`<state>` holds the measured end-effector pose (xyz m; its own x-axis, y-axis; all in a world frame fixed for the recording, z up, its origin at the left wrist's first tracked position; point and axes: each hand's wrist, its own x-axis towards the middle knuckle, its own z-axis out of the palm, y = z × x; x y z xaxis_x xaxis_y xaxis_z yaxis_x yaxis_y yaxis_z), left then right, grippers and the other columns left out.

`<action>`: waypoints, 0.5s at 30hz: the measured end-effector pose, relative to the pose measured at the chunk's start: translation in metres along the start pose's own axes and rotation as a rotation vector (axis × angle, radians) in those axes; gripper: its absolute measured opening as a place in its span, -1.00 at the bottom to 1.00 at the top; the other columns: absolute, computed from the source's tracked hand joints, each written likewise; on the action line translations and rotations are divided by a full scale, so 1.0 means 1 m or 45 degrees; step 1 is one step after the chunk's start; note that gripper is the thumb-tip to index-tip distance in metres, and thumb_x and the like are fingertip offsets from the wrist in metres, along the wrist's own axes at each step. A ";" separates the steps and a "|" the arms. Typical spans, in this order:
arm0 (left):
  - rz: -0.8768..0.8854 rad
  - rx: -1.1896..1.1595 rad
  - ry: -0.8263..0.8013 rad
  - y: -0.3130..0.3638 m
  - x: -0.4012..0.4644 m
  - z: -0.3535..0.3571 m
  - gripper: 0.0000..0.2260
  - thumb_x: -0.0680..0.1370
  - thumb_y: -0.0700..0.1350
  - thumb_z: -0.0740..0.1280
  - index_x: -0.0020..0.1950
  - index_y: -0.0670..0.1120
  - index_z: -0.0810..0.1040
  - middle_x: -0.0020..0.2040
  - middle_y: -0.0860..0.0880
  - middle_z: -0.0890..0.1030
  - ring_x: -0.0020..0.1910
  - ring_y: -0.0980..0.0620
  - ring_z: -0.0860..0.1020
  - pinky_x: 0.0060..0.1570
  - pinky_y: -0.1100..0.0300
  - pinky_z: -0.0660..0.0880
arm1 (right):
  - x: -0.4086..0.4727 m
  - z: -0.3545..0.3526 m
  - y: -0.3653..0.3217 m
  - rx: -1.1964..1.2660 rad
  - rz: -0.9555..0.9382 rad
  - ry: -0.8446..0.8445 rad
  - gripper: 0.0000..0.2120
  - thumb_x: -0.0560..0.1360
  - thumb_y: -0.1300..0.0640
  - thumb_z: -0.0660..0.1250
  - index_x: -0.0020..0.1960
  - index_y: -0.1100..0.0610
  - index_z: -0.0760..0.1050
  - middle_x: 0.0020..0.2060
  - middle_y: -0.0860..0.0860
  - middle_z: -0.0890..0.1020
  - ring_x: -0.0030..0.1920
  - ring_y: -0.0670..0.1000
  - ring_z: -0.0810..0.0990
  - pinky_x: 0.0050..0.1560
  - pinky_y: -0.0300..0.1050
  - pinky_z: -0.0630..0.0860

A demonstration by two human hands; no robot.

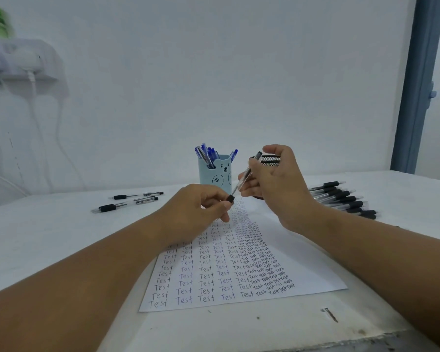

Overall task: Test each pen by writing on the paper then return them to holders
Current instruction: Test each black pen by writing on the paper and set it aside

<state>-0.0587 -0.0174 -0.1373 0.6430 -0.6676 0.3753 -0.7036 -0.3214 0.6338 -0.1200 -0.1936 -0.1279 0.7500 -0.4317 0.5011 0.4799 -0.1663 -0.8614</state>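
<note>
Paper [241,270] is seen lying on the table [48,237], running from the near edge toward the middle, and most of it is already filled with rows of the word "Test", so much testing is judged done. A black pen [244,175] is held in the air above the far end of the sheet: its dark grip end is pinched by the left hand [196,209], and its clear barrel is held by the curled fingers of the right hand [272,181]. Whether it is being capped or readied cannot be told.

Blue pens are stood in the bear holder [215,175] at the middle of the table. A black mesh holder [271,160] is largely hidden behind the right hand, and its contents cannot be seen. A pile of black pens [341,199] is left toward the right edge, and three loose pens [130,200] lie toward the left; which group is tested cannot be judged.

Bare room is offered on the table at either side of the sheet. The near edge lies close below the paper.
</note>
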 end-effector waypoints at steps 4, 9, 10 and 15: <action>0.073 -0.082 0.012 -0.001 -0.001 -0.001 -0.85 0.66 -0.05 0.28 0.13 0.07 0.64 -0.10 0.09 0.71 -0.07 0.12 0.61 0.00 0.10 0.53 | -0.005 -0.003 0.004 -0.233 0.048 -0.227 -0.65 0.52 0.03 0.48 0.21 0.17 0.51 -0.26 0.09 0.71 -0.27 0.08 0.66 -0.11 0.02 0.63; 0.044 -0.076 -0.017 0.000 -0.001 -0.002 -0.84 0.64 0.02 0.31 0.03 0.08 0.69 -0.06 0.15 0.71 0.13 0.18 0.59 0.10 0.21 0.47 | -0.008 -0.005 0.003 -0.261 0.180 -0.285 -0.76 0.60 0.06 0.39 -0.18 0.17 0.52 -0.44 0.04 0.46 -0.41 0.01 0.35 -0.41 -0.15 0.32; 0.007 -0.067 -0.010 0.000 0.000 -0.002 -0.84 0.63 0.06 0.31 0.01 0.10 0.69 -0.05 0.18 0.71 0.10 0.19 0.59 0.03 0.24 0.48 | -0.007 -0.006 0.001 -0.258 0.196 -0.221 -0.74 0.63 0.07 0.33 -0.20 0.16 0.47 -0.44 0.07 0.45 -0.43 0.03 0.37 -0.43 -0.13 0.31; -0.158 0.078 0.003 -0.013 0.003 -0.009 -0.86 0.57 0.19 0.35 0.03 0.22 0.66 0.17 0.23 0.57 0.16 0.22 0.51 0.05 0.20 0.43 | -0.002 -0.014 0.000 -0.178 0.247 -0.089 -0.77 0.62 0.16 0.21 -0.14 0.26 0.51 -0.42 0.16 0.58 -0.47 0.11 0.50 -0.50 -0.13 0.40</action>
<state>-0.0449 -0.0090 -0.1388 0.7269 -0.6185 0.2984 -0.6357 -0.4418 0.6330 -0.1280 -0.2049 -0.1299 0.8541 -0.4056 0.3256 0.2598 -0.2096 -0.9426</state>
